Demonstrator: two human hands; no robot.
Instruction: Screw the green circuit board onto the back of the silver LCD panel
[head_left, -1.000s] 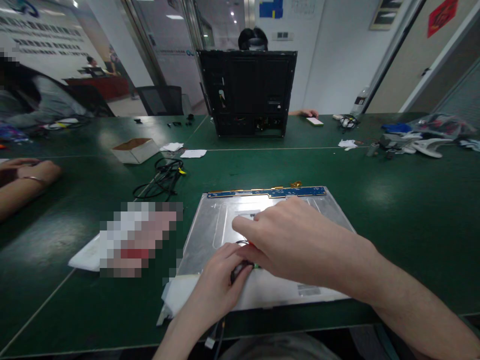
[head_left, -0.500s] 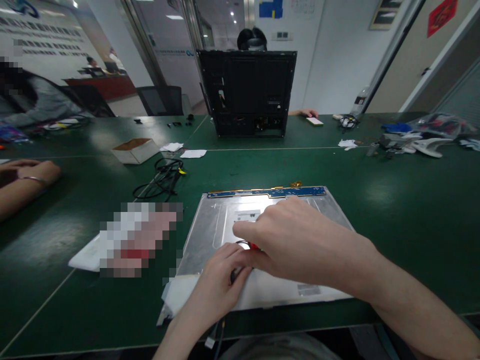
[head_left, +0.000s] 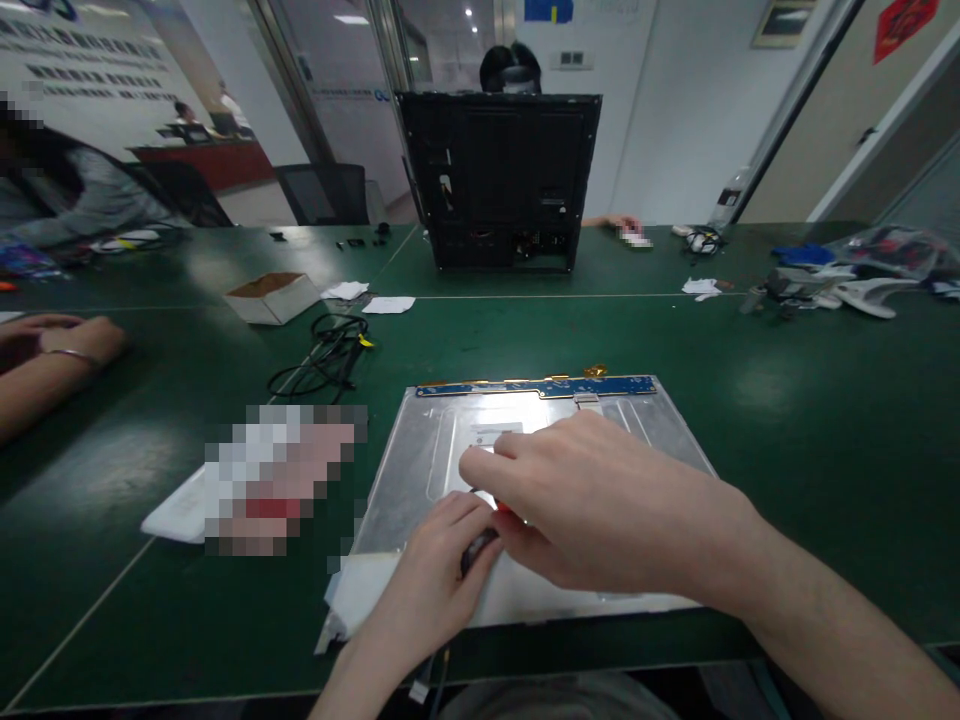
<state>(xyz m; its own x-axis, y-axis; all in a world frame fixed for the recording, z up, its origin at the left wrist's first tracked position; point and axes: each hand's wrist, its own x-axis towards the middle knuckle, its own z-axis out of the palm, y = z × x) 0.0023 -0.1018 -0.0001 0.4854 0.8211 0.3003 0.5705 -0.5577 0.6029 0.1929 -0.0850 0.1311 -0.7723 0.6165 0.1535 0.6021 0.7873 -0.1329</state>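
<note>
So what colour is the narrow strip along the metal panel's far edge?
The narrow strip is mainly blue, seen best in the head view.

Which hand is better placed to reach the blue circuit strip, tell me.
Likely the right hand: it lies farther across the silver panel, closer to the blue strip; the left hand sits toward the near edge.

Cool, moderate indoor light; a ceiling strip (head_left: 351, 19) glows white at far left of centre. The glossy green tabletop (head_left: 810, 490) carries diffuse pale reflections at left and right, while the metal panel (head_left: 442, 452) shows strong glare across its middle. The upright black panel (head_left: 502, 175), far, reads very dark, its detail faint. Wide-angle distortion tilts the door frame (head_left: 799, 110) at far right. Wall lettering (head_left: 105, 52) at far left is soft; pixel blocks mask the packet (head_left: 259, 480) at near left.
</note>
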